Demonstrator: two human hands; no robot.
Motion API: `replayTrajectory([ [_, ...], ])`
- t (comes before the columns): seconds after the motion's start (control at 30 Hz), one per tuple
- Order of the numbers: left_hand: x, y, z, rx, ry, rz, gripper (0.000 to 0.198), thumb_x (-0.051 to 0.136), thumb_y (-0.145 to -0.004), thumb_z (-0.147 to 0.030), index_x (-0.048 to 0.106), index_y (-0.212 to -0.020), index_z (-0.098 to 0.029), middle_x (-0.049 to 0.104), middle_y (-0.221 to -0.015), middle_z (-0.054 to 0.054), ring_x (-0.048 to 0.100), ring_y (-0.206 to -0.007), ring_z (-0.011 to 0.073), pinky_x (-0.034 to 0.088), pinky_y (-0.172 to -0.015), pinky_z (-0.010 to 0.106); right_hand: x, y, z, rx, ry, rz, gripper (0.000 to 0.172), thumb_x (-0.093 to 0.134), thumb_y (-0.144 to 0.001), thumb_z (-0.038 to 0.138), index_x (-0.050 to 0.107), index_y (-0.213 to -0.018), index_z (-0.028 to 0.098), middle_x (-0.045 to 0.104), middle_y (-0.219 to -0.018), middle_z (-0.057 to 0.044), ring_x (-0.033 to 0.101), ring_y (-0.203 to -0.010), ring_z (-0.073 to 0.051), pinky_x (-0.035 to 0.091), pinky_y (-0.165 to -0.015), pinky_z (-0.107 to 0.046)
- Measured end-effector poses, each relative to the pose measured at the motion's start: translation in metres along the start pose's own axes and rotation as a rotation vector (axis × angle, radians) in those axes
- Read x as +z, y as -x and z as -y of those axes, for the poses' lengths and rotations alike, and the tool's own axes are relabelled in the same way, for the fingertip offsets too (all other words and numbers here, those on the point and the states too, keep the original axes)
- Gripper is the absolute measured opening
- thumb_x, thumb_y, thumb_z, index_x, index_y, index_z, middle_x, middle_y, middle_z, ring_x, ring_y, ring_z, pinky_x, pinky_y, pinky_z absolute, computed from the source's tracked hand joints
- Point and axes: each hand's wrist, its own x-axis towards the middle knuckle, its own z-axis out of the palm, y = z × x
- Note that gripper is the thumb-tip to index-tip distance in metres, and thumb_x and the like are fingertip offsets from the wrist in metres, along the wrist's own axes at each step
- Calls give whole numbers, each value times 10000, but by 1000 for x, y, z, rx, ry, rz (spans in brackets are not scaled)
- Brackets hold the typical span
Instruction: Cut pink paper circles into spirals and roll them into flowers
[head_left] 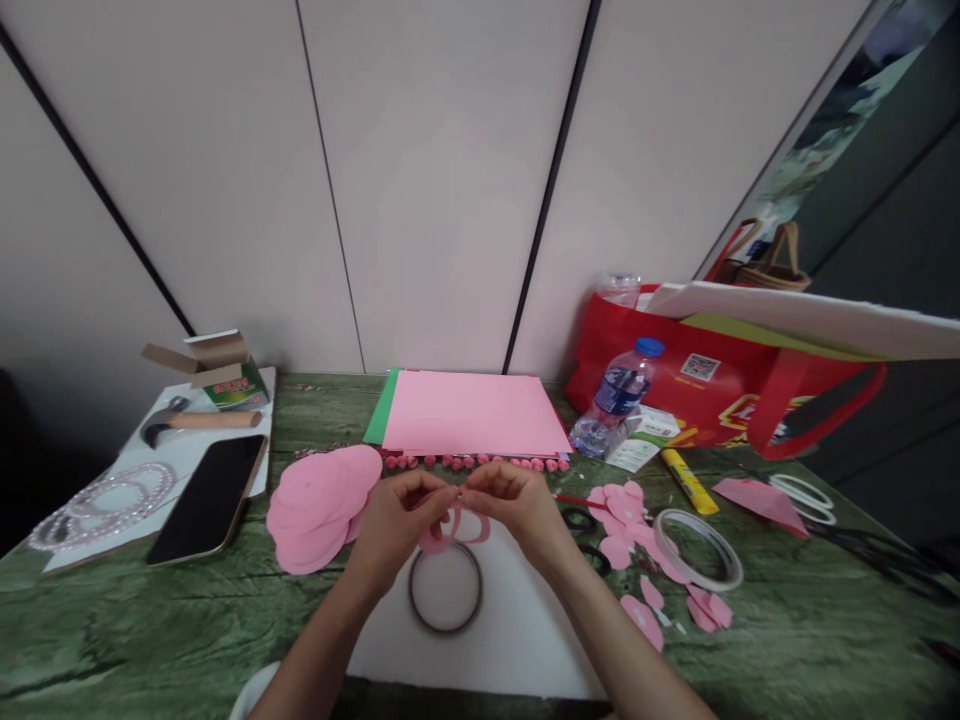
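Over a white sheet [517, 640], my left hand [409, 505] and my right hand [510, 505] meet with fingertips pinched together. Between them they hold a curled pink paper strip [450, 540], whose loops hang below the fingers. Just under the strip, a thin dark ring [412, 600] lies on the white sheet. Behind my hands runs a row of small pink rolled paper flowers [454, 462]. Left of my left hand lies a pile of pink paper circles [319, 505]. Pink paper petals and scraps [622, 515] are scattered right of my right hand.
A pink paper stack [472, 410] lies at the back. On the left are a phone [210, 500], hammer [210, 420], beads [112, 505] and box [232, 385]. To the right are a bottle [619, 395], red bag [675, 360], glue tube [688, 480], tape roll [731, 580] and scissors [806, 495].
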Motion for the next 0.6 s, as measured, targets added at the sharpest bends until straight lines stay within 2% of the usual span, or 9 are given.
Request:
replayTrajectory([
  [0.27, 0, -1, 0, -14, 18, -21, 177, 601, -670, -294, 609, -637, -120, 546, -514, -5, 475, -462, 86, 382, -437, 183, -3, -2, -1, -18, -4, -9, 165, 717, -586, 242, 625, -698, 164, 671, -670, 1, 604, -614, -110, 451, -580, -213],
  [0.43, 0, -1, 1, -24, 18, -36, 185, 600, -671, -299, 609, -640, -117, 547, -508, -4, 482, -452, 86, 389, -431, 185, -5, -2, 0, -33, 89, -20, 183, 689, -609, 263, 611, -739, 161, 682, -690, -32, 636, -669, -165, 483, -629, -272],
  [0.5, 0, 0, 1, -30, 7, -36, 188, 602, -669, -301, 606, -634, -116, 547, -499, -5, 484, -442, 86, 390, -426, 185, -5, 0, -1, -129, 238, -36, 129, 654, -640, 249, 606, -725, 165, 675, -681, -35, 634, -656, -168, 489, -629, -284],
  [0.6, 0, 0, 0, -28, -5, -36, 192, 605, -662, -302, 597, -610, -118, 542, -481, -10, 482, -416, 85, 388, -414, 190, -4, 2, -2, -401, 603, -40, 50, 575, -692, 178, 618, -715, 183, 663, -695, -30, 614, -668, -160, 474, -653, -283],
])
